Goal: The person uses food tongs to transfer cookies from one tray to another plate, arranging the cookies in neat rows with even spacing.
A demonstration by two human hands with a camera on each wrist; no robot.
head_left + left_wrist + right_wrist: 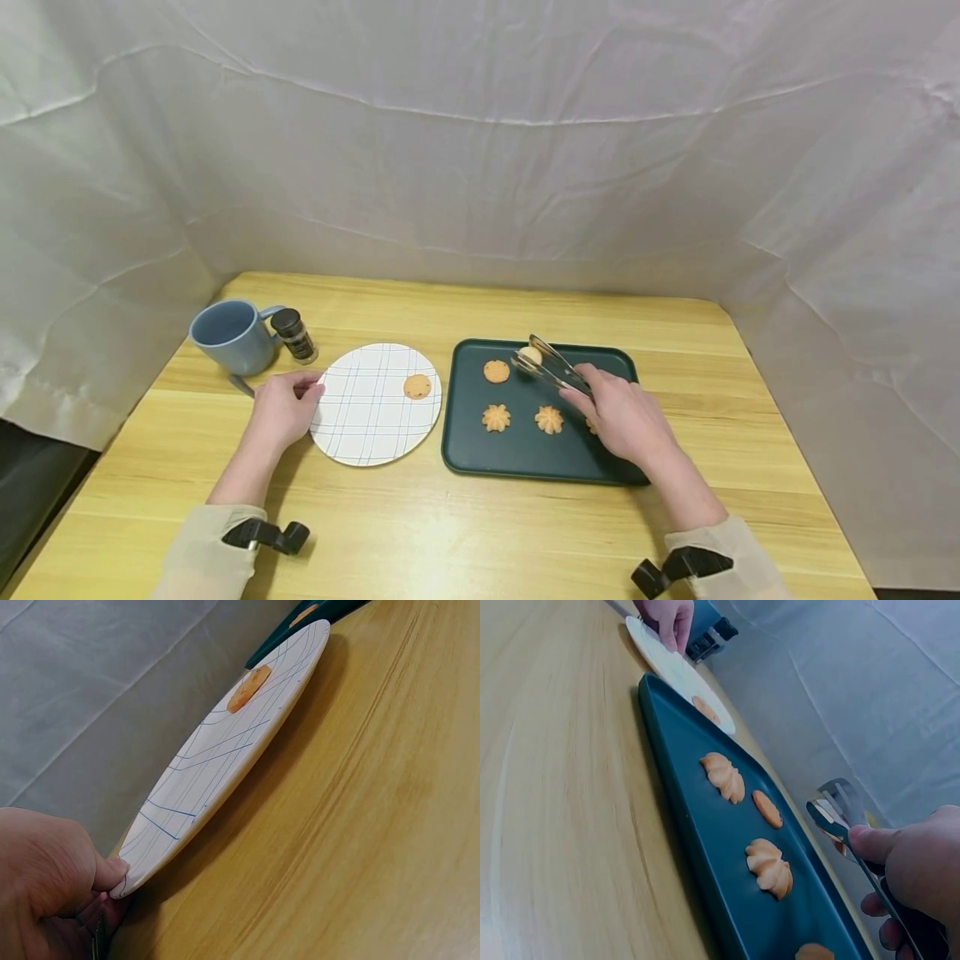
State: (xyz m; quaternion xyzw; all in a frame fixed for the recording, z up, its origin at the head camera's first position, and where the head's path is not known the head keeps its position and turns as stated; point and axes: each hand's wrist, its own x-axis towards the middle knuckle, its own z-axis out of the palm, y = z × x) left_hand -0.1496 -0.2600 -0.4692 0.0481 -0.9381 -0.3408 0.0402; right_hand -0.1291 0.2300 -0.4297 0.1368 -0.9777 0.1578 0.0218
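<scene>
Fingers (pixel 583 398) of the right hand (pixel 622 417) are curled round the handles of a pair of metal tongs (pixel 551 367), which are gripped over the dark green tray (pixel 465 433). Just past those fingers the tong blades are seen closed about a pale round cookie (pixel 531 355) at the far side of the tray. Beside the blades, toward the plate, a flat round cookie (pixel 497 371) is lying on the tray, and nearer the hand two flower-shaped cookies (pixel 496 417) are set side by side; another is partly hidden under the hand. In the right wrist view the same tongs (pixel 840 810) are seen above the tray (pixel 705 847), with the flower-shaped cookies (pixel 769 866) lying below them. Fingers (pixel 307 387) of the left hand (pixel 281 410) are clamped on the near-left rim of the white plate with blue lines (pixel 360 433), the thumb pressed on top of its edge, as the left wrist view shows at the plate (pixel 217 761) rim. Across the plate from those fingers one round cookie (pixel 417 386) is resting. Beyond the left hand, a small dark-capped jar (pixel 295 335) and a blue mug (pixel 228 335) are standing on the wooden table (pixel 480 533), close together.
</scene>
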